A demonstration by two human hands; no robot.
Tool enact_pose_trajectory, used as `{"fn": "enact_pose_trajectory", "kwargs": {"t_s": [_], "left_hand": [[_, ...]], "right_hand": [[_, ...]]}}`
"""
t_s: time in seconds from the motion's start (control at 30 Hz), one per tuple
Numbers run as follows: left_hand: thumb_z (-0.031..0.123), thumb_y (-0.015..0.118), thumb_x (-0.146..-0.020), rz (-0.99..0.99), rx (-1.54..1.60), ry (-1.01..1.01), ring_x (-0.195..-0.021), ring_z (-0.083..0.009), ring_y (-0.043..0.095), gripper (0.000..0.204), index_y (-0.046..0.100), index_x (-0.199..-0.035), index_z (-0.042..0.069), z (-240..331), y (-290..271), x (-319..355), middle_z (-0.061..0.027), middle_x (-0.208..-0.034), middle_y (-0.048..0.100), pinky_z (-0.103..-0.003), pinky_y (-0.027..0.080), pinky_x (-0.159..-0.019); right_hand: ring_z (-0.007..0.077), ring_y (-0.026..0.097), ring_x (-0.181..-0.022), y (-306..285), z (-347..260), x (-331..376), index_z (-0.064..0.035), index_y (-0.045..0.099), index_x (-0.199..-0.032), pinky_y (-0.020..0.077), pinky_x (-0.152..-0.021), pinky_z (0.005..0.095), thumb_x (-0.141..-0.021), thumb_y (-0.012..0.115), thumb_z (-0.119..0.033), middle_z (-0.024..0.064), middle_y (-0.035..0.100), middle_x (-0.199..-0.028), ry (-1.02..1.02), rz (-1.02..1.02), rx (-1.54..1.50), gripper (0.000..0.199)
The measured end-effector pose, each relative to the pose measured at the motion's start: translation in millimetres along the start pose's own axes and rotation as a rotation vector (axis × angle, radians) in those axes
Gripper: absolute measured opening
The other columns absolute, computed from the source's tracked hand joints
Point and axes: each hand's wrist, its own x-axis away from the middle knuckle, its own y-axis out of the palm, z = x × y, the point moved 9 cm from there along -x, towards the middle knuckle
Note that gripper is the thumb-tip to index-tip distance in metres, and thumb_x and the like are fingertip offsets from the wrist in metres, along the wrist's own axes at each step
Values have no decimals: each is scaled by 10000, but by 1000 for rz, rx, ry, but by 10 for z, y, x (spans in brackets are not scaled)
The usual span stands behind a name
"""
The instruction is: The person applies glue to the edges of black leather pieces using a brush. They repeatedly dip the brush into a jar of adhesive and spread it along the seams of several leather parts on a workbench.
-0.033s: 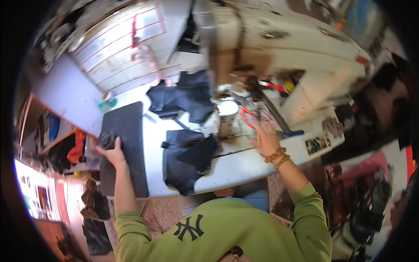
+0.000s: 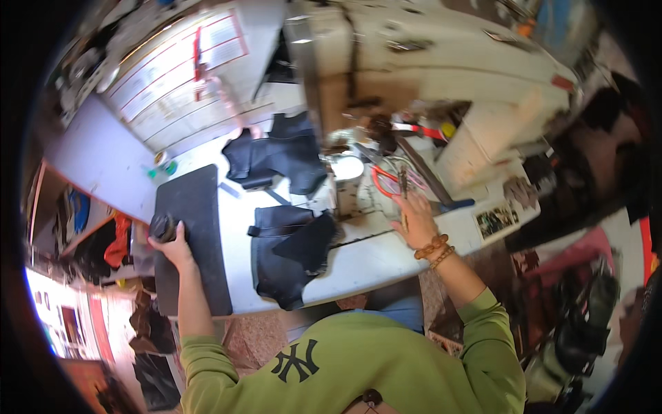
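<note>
**Both hands spread wide, bench crowded between them**

Your left hand (image 2: 174,247) is out at the far left edge of the bench (image 2: 376,259), fingers curled around a small dark roll (image 2: 163,226) that sits on the dark mat (image 2: 192,238). Your right hand (image 2: 416,226) is out the other way, closed loosely on a thin tool (image 2: 403,200) pointing up toward the red-handled scissors (image 2: 383,185); how firm that hold is, I can't tell. Between your arms lies the black fabric piece (image 2: 288,252), its lower corner hanging over the near edge.

Watch that overhang: a brush of your sleeve could drag the piece to the floor. The roll sits right at the mat's edge and could tip off to the left if your grip slackens. Your right hand is working among blades and clutter, so a blind reach there risks a nick.

For signs: a pale board with red ruled lines (image 2: 181,65) leans at upper left, a small dark printed card (image 2: 496,221) lies at the bench's right end, and a red label (image 2: 562,83) sits on the cream sewing machine (image 2: 427,62).
</note>
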Motion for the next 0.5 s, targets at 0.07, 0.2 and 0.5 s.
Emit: {"fn": "enact_pose_trajectory", "kwargs": {"t_s": [0.07,0.2,0.5], "left_hand": [[140,801,-692,-8,-65,48,-1105,-236,505,866,255,-1333,-63,50,51,-37,-166,-1249,444,-323,367,-999],[74,757,-722,-113,100,15,-1100,-231,507,697,353,-1280,-29,423,147,248,-137,-1233,471,-350,394,-977],[82,827,-594,-999,137,168,-1079,-225,532,814,355,-1256,39,2034,987,2878,-112,-1177,524,-354,411,-958]], "right_hand": [[400,400,-1193,-125,-33,267,-66,468,-1236,291,-1037,479,-737,713,-187,217,469,-1245,29,27,-79,569],[406,429,-1144,-185,70,650,-89,500,-1210,324,-1008,475,-748,693,-179,198,473,-1242,146,8,-130,509],[419,474,-1084,-669,39,729,-47,518,-1158,395,-928,474,-751,695,-224,219,491,-1232,0,199,-154,478]]}}
